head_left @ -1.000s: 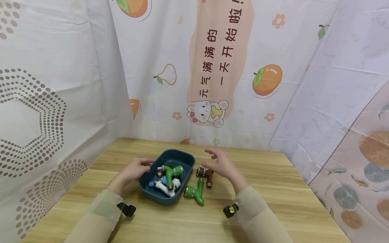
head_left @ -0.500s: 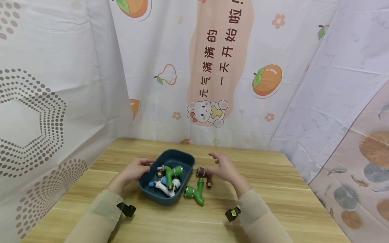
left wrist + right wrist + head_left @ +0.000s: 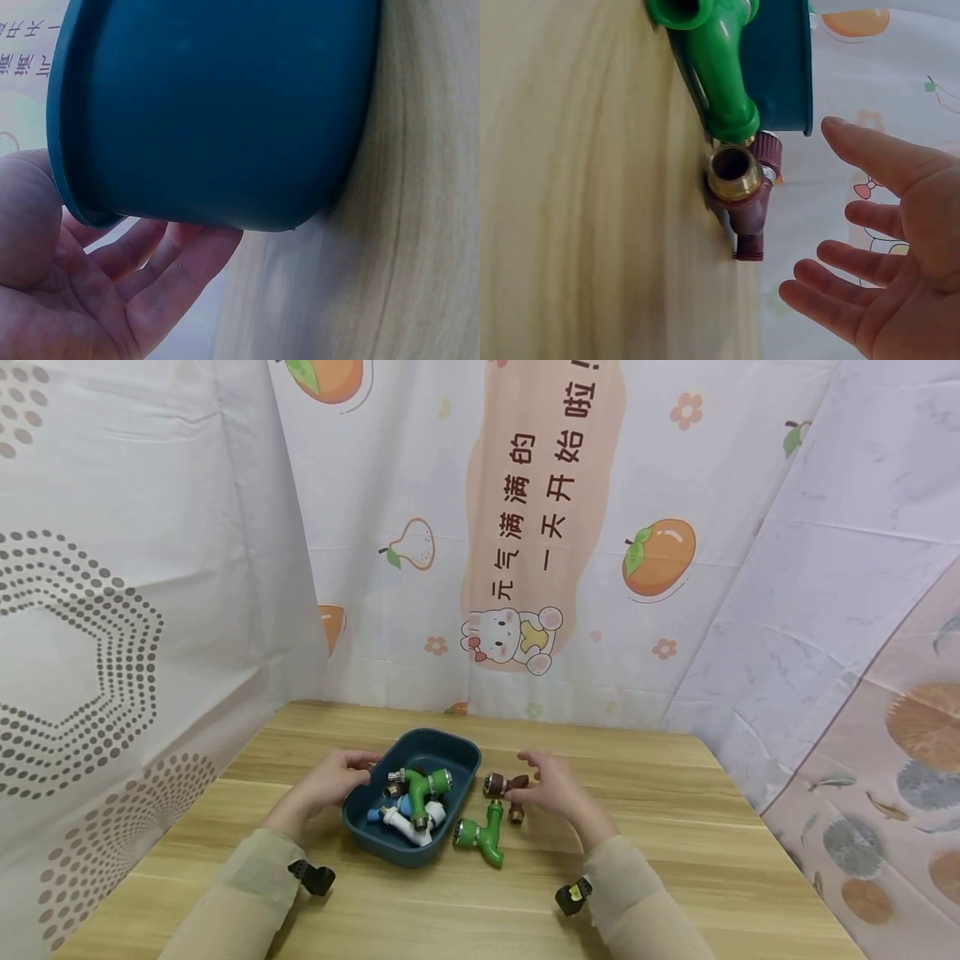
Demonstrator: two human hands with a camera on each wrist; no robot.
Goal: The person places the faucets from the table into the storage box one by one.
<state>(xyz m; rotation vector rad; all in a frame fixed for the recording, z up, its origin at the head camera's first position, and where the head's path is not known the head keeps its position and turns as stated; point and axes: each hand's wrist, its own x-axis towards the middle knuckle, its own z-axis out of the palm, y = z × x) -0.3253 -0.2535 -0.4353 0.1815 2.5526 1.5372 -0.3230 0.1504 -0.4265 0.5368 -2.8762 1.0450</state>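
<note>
My left hand holds the left side of a dark blue plastic tub, thumb at the rim and fingers along the outer wall. Inside the tub a green tap lies on top of a white tap, with blue and brown parts beneath. My right hand hovers with spread fingers over a brown tap lying on the table, partly hiding it. In the right wrist view the palm and fingers hold nothing, beside the brown tap. A second green tap lies between tub and hand.
The wooden table reaches back to a printed curtain, with more curtains at both sides. Each wrist wears a small black camera, such as the right wrist's camera.
My right hand has shifted slightly right and down toward the brown tap, its fingers still spread. The left hand, tub and taps stay where they were.
</note>
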